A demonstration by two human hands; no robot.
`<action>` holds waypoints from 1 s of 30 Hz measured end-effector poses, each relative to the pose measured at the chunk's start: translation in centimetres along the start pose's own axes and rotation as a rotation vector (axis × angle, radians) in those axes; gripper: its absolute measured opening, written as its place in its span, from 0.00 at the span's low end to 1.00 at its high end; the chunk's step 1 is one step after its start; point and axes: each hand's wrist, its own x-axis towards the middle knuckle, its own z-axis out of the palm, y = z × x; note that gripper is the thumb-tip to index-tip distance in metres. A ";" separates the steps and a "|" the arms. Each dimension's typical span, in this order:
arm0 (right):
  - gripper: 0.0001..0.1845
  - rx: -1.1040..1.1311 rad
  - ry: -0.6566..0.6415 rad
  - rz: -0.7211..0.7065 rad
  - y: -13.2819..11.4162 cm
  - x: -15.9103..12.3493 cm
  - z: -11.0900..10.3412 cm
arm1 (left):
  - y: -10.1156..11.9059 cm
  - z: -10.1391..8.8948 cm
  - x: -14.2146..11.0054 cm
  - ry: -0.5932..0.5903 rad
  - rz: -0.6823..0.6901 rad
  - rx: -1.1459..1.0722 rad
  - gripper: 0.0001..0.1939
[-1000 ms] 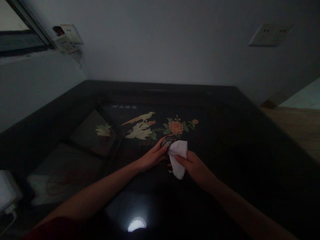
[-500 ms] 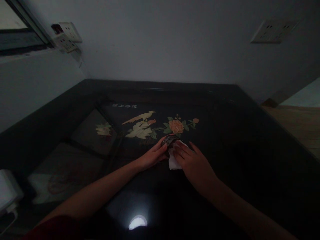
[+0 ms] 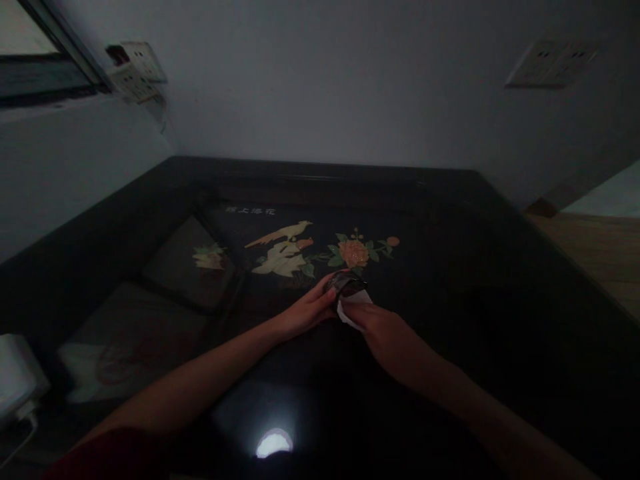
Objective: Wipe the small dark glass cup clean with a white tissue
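My left hand (image 3: 305, 313) grips a small dark rounded object (image 3: 344, 283) and holds it just above the glossy black table (image 3: 475, 320). My right hand (image 3: 383, 330) is closed on a white cloth (image 3: 353, 303), which is bunched up and pressed against the underside of that object. Both hands meet near the table's middle, just in front of the painted bird (image 3: 283, 250) and the orange flower (image 3: 354, 252). What the dark object is, I cannot make out in this dim light.
The table fills a corner between two white walls. Wall sockets (image 3: 135, 70) sit at the upper left and another socket plate (image 3: 550, 63) at the upper right. A white box (image 3: 17, 377) lies at the left edge. Wood floor (image 3: 600, 253) shows right.
The cloth hung loose from my right hand a second ago; it is now bunched small under my palm against the dark object. My left hand has stayed put.
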 end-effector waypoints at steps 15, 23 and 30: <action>0.15 0.205 0.052 0.116 -0.1 0.0 0.5 | 0.1 0.1 -0.2 0.018 0.024 0.046 0.29; 0.22 -0.578 0.093 -0.144 1.0 0.0 0.2 | 0.0 0.2 0.0 0.040 0.003 -0.051 0.27; 0.23 -0.622 0.081 -0.118 1.1 0.0 0.4 | 0.0 0.3 0.0 0.059 0.005 -0.056 0.26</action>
